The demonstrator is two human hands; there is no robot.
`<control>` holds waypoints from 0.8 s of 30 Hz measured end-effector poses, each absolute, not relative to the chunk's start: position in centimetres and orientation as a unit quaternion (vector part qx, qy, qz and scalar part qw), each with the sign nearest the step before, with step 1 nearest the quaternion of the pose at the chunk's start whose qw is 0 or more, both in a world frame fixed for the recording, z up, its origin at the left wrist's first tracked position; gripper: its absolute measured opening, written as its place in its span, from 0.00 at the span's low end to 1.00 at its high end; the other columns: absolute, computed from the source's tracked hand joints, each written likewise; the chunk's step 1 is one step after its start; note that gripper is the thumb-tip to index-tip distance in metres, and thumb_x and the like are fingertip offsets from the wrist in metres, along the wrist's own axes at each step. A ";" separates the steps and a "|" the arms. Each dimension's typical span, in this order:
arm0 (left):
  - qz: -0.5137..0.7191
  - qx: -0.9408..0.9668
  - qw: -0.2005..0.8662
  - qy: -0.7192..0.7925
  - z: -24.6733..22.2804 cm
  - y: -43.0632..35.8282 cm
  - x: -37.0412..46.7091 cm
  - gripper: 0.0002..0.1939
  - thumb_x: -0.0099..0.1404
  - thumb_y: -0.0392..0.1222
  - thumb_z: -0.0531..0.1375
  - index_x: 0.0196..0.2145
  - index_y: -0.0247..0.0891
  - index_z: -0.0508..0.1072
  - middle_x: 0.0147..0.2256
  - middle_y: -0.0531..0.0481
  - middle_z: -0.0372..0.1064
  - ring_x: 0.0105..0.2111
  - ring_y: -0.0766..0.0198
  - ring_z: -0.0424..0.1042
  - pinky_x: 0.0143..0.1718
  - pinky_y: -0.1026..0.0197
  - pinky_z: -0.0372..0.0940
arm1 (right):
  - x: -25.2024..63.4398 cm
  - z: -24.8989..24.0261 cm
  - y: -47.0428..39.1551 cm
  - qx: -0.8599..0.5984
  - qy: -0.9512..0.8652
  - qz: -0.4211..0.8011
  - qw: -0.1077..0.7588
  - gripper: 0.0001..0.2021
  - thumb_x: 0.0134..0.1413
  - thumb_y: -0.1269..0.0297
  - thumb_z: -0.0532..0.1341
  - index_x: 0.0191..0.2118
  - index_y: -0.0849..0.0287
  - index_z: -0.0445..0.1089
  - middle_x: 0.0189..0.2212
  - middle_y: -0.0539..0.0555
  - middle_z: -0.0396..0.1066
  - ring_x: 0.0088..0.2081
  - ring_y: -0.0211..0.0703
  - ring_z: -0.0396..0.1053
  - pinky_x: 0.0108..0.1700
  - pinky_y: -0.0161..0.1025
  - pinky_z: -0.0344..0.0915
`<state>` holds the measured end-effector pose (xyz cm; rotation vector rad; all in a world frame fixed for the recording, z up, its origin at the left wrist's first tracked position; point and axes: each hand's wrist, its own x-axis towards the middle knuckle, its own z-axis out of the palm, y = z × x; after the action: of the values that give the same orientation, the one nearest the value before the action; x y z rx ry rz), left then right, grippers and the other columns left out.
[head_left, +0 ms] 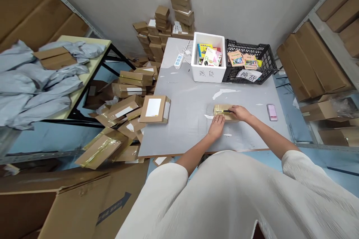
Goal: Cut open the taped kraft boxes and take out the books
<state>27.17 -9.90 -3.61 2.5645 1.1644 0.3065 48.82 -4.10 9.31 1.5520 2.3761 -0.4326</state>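
A small cardboard box (218,108) with shiny tape over its left end lies on the grey table (185,127) in front of me. My left hand (216,127) grips its near left edge, fingers bent over the top. In my right hand (240,113) is a slim black box cutter (227,111), its tip pointing left over the taped top. Whether the blade touches the tape cannot be made out. The right hand covers part of the box's right end.
Behind stand a white foam bin (209,74) and a black crate (263,76), both with books. A labelled carton (153,109) sits at the left, a pink-screened phone (272,112) at the right. Parcels (109,149) heap beside the table; grey bags (42,89) cover another table.
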 end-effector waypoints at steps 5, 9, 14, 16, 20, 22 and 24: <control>0.097 0.896 0.154 0.405 -3.4 -9.9 27.1 0.41 0.66 0.33 0.56 0.76 0.27 0.57 0.75 0.27 0.58 0.78 0.42 0.53 0.78 0.37 0.49 | 48.9 9.9 -4.0 0.540 0.813 -0.140 0.165 0.16 0.78 0.65 0.55 0.58 0.56 0.78 0.52 0.61 0.78 0.50 0.50 0.75 0.47 0.39 0.62; 0.085 0.897 0.152 0.407 -3.0 -10.2 27.0 0.42 0.66 0.32 0.55 0.77 0.29 0.56 0.75 0.28 0.56 0.78 0.42 0.52 0.78 0.36 0.49 | 49.7 9.7 -4.3 0.540 0.815 -0.148 0.153 0.16 0.78 0.62 0.55 0.59 0.55 0.78 0.52 0.61 0.78 0.50 0.50 0.76 0.47 0.38 0.63; 0.070 0.897 0.151 0.409 -2.5 -10.6 27.3 0.43 0.66 0.31 0.54 0.78 0.30 0.55 0.76 0.29 0.56 0.79 0.44 0.51 0.78 0.37 0.49 | 50.4 9.3 -4.2 0.546 0.810 -0.141 0.162 0.18 0.77 0.61 0.54 0.61 0.52 0.78 0.52 0.61 0.78 0.49 0.51 0.77 0.47 0.41 0.65; 0.069 0.894 0.152 0.415 -2.4 -10.5 27.5 0.43 0.66 0.31 0.55 0.78 0.30 0.55 0.76 0.28 0.56 0.78 0.42 0.52 0.77 0.36 0.49 | 50.4 9.3 -4.0 0.548 0.808 -0.140 0.165 0.18 0.77 0.61 0.54 0.60 0.52 0.79 0.51 0.61 0.79 0.48 0.53 0.77 0.47 0.42 0.66; 0.062 0.891 0.150 0.425 -2.1 -10.3 27.9 0.41 0.68 0.33 0.55 0.77 0.28 0.56 0.74 0.27 0.58 0.77 0.41 0.54 0.77 0.37 0.50 | 51.0 9.5 -3.9 0.554 0.803 -0.147 0.165 0.17 0.76 0.61 0.55 0.58 0.54 0.80 0.50 0.62 0.79 0.49 0.53 0.77 0.46 0.42 0.65; 0.060 0.887 0.147 0.433 -1.9 -10.2 28.1 0.38 0.70 0.35 0.55 0.77 0.28 0.57 0.74 0.27 0.59 0.76 0.40 0.55 0.77 0.38 0.50 | 51.9 9.6 -4.0 0.557 0.800 -0.147 0.168 0.17 0.76 0.62 0.54 0.56 0.54 0.81 0.50 0.62 0.79 0.49 0.53 0.77 0.46 0.42 0.65; 0.060 0.883 0.143 0.443 -1.6 -10.2 28.4 0.35 0.74 0.38 0.53 0.76 0.27 0.58 0.73 0.27 0.60 0.76 0.40 0.56 0.77 0.38 0.50 | 53.2 9.6 -4.3 0.562 0.796 -0.150 0.167 0.17 0.77 0.61 0.54 0.55 0.53 0.81 0.50 0.62 0.79 0.49 0.54 0.77 0.46 0.42 0.65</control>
<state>28.37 -10.15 -1.62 2.5460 1.2786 0.1742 53.21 -4.30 9.64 1.5993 2.2669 -0.4256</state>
